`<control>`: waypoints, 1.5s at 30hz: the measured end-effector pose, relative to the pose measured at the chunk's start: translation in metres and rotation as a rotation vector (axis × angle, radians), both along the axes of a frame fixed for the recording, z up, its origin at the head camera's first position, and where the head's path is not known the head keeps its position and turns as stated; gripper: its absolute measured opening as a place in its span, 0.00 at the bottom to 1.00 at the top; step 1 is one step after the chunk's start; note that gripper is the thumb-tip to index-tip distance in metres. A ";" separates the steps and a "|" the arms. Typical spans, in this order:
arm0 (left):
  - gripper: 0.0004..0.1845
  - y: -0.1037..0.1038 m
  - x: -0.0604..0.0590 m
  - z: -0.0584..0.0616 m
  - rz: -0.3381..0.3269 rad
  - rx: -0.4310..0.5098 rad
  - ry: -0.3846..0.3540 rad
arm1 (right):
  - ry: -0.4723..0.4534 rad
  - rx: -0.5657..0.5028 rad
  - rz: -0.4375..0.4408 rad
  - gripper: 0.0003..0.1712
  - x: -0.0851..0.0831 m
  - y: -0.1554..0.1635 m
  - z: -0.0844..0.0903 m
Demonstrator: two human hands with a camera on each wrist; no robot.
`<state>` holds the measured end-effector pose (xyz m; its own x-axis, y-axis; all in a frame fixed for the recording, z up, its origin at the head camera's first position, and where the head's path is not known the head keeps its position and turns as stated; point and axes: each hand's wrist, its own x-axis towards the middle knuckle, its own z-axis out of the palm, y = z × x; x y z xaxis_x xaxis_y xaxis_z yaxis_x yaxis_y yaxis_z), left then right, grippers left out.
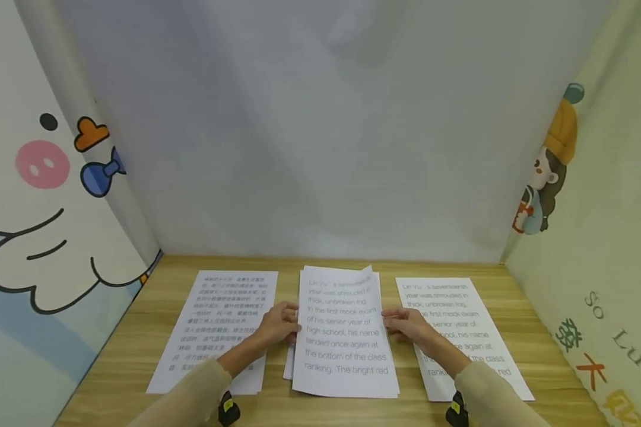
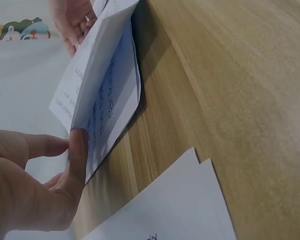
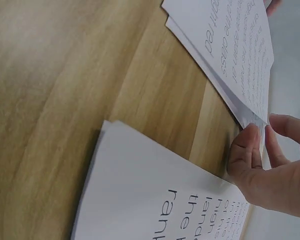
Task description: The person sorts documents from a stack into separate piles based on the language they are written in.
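Head view: wooden counter [image 1: 139, 332] with three lots of printed paper. The middle stack of English-text sheets [image 1: 344, 332] sits at the centre, far edge lifted a bit. Left hand [image 1: 278, 325] holds its left edge, right hand [image 1: 406, 323] its right edge. Chinese-text sheet [image 1: 219, 320] lies flat to the left, partly under the left forearm. Another English-text sheet [image 1: 448, 314] lies flat to the right, under the right forearm. Cartoon panels stand at both sides.

Left wrist view: left hand [image 2: 25, 190] has its thumb pressed on the stack [image 2: 107, 95] edge, fingers behind it, pinching the sheets; the edge is raised off the counter [image 2: 230, 90]. Right hand [image 2: 72, 22] is at the far edge.

Right wrist view: right hand [image 3: 272, 170] pinches the stack [image 3: 230, 50] edge between thumb and fingers. The right-side sheet [image 3: 155, 200] lies flat just below.
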<state>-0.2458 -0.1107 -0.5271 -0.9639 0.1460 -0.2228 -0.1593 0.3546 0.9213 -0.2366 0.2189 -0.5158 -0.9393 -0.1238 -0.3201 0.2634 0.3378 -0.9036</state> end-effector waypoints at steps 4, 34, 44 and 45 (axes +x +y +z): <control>0.29 -0.005 0.003 0.000 0.013 0.015 -0.014 | -0.022 -0.064 0.022 0.26 0.000 -0.003 -0.003; 0.16 -0.005 0.004 0.014 0.066 0.046 0.003 | -0.033 -0.089 0.008 0.28 0.003 -0.002 0.016; 0.14 -0.001 0.003 0.021 0.078 0.071 0.028 | -0.007 -0.064 0.000 0.30 0.002 0.003 0.027; 0.14 0.000 0.003 0.023 0.078 0.082 0.031 | -0.003 -0.055 -0.008 0.30 0.002 0.005 0.028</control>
